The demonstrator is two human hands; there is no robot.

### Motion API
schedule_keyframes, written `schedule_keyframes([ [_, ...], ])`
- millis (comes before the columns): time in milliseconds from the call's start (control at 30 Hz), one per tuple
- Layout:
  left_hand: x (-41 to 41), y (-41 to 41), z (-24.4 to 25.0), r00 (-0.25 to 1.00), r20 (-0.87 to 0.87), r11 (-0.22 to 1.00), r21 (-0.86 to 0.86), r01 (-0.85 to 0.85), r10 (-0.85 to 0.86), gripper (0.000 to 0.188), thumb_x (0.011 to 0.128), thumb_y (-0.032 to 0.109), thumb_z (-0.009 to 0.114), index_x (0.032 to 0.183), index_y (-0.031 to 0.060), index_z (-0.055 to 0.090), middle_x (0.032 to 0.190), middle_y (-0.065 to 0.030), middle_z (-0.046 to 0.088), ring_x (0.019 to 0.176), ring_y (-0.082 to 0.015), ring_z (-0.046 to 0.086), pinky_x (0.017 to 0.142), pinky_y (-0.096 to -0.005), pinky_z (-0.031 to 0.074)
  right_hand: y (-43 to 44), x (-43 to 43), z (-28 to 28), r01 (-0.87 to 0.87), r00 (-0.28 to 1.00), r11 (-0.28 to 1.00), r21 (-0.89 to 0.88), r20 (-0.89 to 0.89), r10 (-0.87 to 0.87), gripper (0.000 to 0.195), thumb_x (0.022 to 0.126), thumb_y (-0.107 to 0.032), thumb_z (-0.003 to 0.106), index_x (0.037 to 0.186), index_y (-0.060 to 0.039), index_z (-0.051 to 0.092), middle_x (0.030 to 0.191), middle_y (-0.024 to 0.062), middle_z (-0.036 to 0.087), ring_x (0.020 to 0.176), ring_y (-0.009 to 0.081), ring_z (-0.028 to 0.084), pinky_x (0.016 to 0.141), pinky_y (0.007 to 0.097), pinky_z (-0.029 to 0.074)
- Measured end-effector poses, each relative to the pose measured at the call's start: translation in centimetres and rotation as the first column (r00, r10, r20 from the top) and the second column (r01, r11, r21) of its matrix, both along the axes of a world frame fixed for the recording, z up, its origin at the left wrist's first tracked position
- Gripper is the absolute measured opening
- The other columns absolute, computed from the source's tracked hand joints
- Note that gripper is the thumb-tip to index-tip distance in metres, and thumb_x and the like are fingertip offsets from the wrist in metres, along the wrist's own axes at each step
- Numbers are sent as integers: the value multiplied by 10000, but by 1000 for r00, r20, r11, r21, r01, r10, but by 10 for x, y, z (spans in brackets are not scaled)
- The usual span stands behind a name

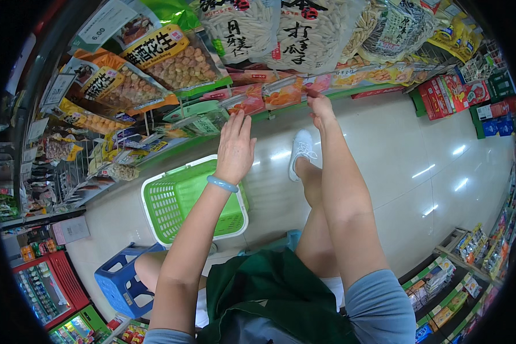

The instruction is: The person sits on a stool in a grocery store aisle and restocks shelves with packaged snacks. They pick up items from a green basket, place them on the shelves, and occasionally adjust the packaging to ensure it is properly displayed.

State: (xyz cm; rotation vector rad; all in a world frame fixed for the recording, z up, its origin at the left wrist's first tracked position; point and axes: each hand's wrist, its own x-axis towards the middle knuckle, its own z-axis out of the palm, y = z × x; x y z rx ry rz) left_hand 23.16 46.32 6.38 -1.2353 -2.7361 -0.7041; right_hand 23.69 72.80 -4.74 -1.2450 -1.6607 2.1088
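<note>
My left hand [235,148], with a pale blue bangle on the wrist, reaches flat to the lower shelf edge. Its fingertips are at a red and orange snack packet [246,101], beside a green-topped bag [204,122]. My right hand [320,107] is farther right at the same edge, its fingers partly bent by a pink packet [318,82]. Between the hands lies an orange snack packet [283,95]. Whether the right fingertips grip anything is unclear. Above are large clear bags of seeds [307,36] and bags of coated peanuts [180,64].
A green and white plastic basket [198,195] stands on the floor below my left forearm. A blue plastic stool [127,275] is at lower left. Red boxes [443,96] stand at upper right, stocked shelves [438,296] at lower right, a red cooler [53,288] at lower left.
</note>
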Motion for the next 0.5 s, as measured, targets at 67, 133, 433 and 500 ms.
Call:
schedule_keyframes([
  [67,3,0,2,1000,27,999,33,-15,14,490,754,42,603,1208,-65,453,1321,-222,393,1239,-372,359,1034,-449,296,0,0,-6,108,992,994,-21,74,-106,259,815,-134,530,1069,-156,571,823,-28,519,759,134,457,669,363,333],
  [133,8,-10,3,999,39,998,55,-19,17,488,756,39,600,1209,-64,452,1319,-221,397,1233,-374,367,1033,-443,299,-2,-3,-5,188,974,982,-24,131,-183,223,817,-134,525,1032,-153,576,796,-28,514,749,134,456,671,368,334],
  [433,93,-137,9,884,376,896,228,-380,279,460,780,52,593,1204,-60,455,1264,-239,452,1176,-375,435,997,-415,357,-155,40,97,-49,999,998,-38,22,50,203,828,-91,534,1029,-82,560,850,11,559,798,126,502,698,291,393],
  [500,119,-167,11,831,441,846,243,-474,339,447,793,63,591,1203,-56,460,1231,-236,485,1118,-366,489,953,-405,398,-188,69,89,-249,966,965,-86,-96,241,219,832,-142,540,1050,-161,546,913,-28,554,869,122,510,716,337,376],
])
